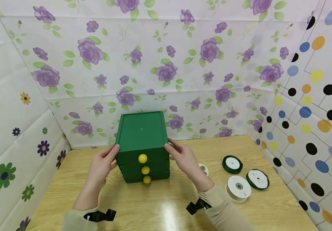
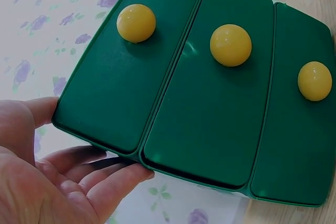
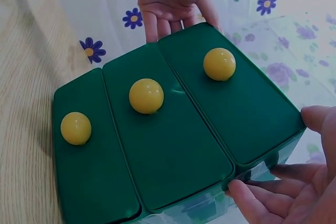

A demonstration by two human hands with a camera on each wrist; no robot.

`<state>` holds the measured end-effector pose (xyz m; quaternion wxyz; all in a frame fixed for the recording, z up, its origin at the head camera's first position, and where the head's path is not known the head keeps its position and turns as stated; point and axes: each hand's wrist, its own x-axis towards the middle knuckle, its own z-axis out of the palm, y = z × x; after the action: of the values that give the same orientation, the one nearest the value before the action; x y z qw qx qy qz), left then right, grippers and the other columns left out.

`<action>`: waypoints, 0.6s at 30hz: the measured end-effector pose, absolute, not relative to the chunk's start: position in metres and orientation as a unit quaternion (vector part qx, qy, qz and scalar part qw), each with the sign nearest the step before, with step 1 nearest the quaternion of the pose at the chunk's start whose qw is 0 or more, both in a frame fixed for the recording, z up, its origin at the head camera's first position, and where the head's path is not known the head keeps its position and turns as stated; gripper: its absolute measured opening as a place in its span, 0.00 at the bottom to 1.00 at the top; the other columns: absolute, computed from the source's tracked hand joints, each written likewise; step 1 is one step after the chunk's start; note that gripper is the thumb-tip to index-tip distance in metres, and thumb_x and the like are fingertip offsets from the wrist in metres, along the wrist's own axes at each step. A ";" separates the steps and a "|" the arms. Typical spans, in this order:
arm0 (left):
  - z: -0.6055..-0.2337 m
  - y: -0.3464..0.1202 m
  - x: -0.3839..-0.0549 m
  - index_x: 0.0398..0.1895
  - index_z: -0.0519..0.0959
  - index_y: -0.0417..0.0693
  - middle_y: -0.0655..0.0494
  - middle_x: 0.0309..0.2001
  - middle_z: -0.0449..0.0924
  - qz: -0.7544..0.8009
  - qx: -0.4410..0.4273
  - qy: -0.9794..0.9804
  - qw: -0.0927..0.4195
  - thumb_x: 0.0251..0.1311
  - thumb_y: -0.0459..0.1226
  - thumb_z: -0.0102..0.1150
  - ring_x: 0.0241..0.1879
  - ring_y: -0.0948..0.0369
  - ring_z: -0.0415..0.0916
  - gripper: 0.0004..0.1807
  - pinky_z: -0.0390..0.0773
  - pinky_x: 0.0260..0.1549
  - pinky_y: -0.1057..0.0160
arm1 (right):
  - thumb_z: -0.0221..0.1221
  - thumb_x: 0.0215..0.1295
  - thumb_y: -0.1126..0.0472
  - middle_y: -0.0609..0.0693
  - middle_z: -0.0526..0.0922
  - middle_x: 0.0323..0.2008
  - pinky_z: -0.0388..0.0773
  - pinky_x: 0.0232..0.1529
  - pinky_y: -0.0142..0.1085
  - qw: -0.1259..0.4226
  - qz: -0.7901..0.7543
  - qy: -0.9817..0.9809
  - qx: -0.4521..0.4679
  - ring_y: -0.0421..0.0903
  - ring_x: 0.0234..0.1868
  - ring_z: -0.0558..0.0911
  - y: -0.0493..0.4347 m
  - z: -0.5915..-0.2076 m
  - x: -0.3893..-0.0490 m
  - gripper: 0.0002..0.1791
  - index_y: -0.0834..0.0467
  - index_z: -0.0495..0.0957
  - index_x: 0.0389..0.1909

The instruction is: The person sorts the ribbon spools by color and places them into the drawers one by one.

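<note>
A green three-drawer storage box (image 1: 142, 131) stands on the wooden table, its drawer fronts toward me. Each front carries a round yellow knob (image 2: 231, 45), and all three drawers are closed. My left hand (image 1: 100, 166) grips the box's left side, thumb at the upper front corner and fingers along the side wall. On the opposite side my right hand (image 1: 184, 158) holds it the same way, with its thumb (image 3: 315, 118) at the top corner and fingertips against the side. The box's back is hidden.
Right of the box lie ribbon spools: a dark green one (image 1: 232, 164), another dark green one (image 1: 257, 179) and a white one (image 1: 239, 186). A further small spool (image 1: 202, 168) is partly hidden by my right wrist. A flower-patterned sheet (image 1: 194, 86) hangs behind the table (image 1: 142, 205).
</note>
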<state>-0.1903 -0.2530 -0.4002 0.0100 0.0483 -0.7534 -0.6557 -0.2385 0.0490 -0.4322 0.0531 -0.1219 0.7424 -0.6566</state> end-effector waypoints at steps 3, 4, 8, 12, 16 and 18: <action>-0.401 -0.253 -0.193 0.77 0.59 0.45 0.46 0.76 0.55 -0.655 0.047 -0.754 0.011 0.65 0.61 0.55 0.72 0.46 0.59 0.45 0.73 0.61 0.48 | 0.59 0.63 0.30 0.44 0.76 0.64 0.80 0.56 0.50 0.044 -0.658 0.743 -0.118 0.43 0.61 0.77 0.047 -0.432 -0.240 0.36 0.39 0.70 0.69; -0.401 -0.253 -0.193 0.77 0.59 0.45 0.46 0.76 0.55 -0.656 0.047 -0.753 0.012 0.65 0.61 0.55 0.72 0.45 0.59 0.45 0.73 0.61 0.48 | 0.58 0.63 0.30 0.44 0.76 0.63 0.81 0.55 0.49 0.042 -0.657 0.743 -0.117 0.43 0.61 0.77 0.047 -0.432 -0.240 0.36 0.39 0.70 0.69; -0.401 -0.254 -0.196 0.76 0.59 0.45 0.45 0.75 0.56 -0.657 0.048 -0.752 0.013 0.65 0.61 0.56 0.71 0.45 0.60 0.45 0.73 0.61 0.47 | 0.58 0.63 0.30 0.44 0.76 0.63 0.81 0.55 0.48 0.038 -0.657 0.744 -0.117 0.42 0.61 0.77 0.046 -0.432 -0.241 0.35 0.38 0.70 0.70; -0.402 -0.255 -0.200 0.76 0.60 0.45 0.45 0.75 0.56 -0.657 0.049 -0.752 0.014 0.64 0.62 0.56 0.71 0.44 0.59 0.46 0.73 0.61 0.47 | 0.58 0.64 0.31 0.43 0.76 0.64 0.80 0.56 0.50 0.037 -0.660 0.741 -0.117 0.43 0.62 0.76 0.046 -0.432 -0.242 0.35 0.38 0.69 0.70; -0.404 -0.255 -0.203 0.76 0.60 0.45 0.44 0.75 0.56 -0.658 0.050 -0.751 0.016 0.63 0.62 0.57 0.71 0.43 0.59 0.46 0.73 0.61 0.46 | 0.58 0.64 0.31 0.42 0.75 0.64 0.79 0.57 0.51 0.035 -0.664 0.738 -0.116 0.42 0.62 0.76 0.045 -0.433 -0.244 0.35 0.38 0.69 0.70; -0.405 -0.255 -0.204 0.76 0.60 0.45 0.44 0.75 0.56 -0.659 0.050 -0.750 0.019 0.63 0.62 0.57 0.71 0.43 0.59 0.46 0.73 0.60 0.46 | 0.58 0.64 0.31 0.41 0.74 0.65 0.79 0.57 0.51 0.036 -0.665 0.737 -0.115 0.42 0.62 0.76 0.045 -0.434 -0.245 0.36 0.39 0.69 0.70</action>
<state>-0.2040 -0.2548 -0.4048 0.0185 0.0502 -0.7500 -0.6593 -0.2450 0.0447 -0.4335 0.0355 -0.1155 0.7371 -0.6649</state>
